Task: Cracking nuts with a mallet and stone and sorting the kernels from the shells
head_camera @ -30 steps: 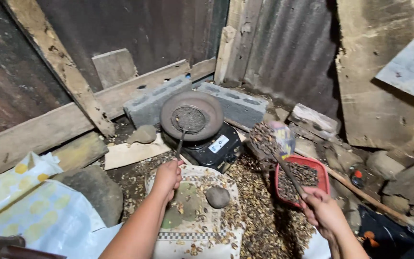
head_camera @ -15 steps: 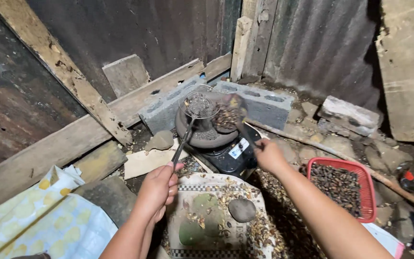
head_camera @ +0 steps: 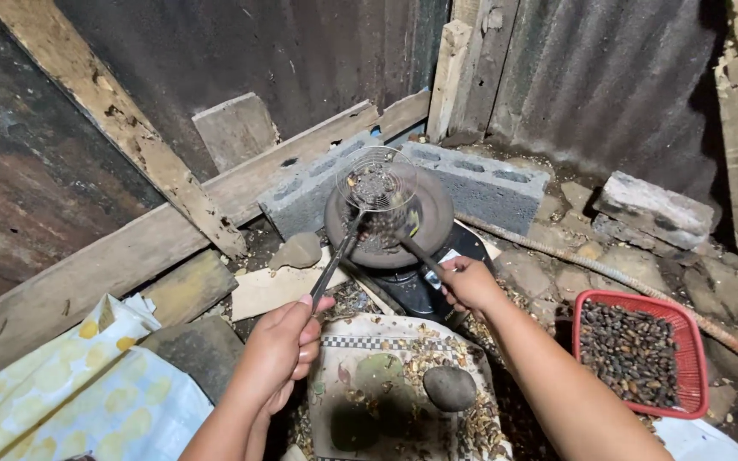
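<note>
The left hand (head_camera: 279, 350) has its fingers closed around the long dark handle of a round wire-mesh metal skimmer (head_camera: 376, 186), whose basket, holding a small heap of dark seeds, is raised just above a round, blackened shallow metal pan (head_camera: 431, 224). The right hand (head_camera: 469, 283) grips the handle of a dark metal spoon-like tool (head_camera: 412, 243) whose end reaches into the same pan beneath the skimmer. The pan sits on a small black stove (head_camera: 420, 294) on the ground, in front of two grey hollow concrete blocks (head_camera: 480, 181) set against the corrugated metal wall. To the right, well apart from the pan, a red rectangular plastic basket (head_camera: 689, 341) holds dark brown seeds. Just below the hands lies a patterned cloth (head_camera: 386, 367) littered with husks, with a smooth grey rounded stone (head_camera: 449, 388) resting on it.
</note>
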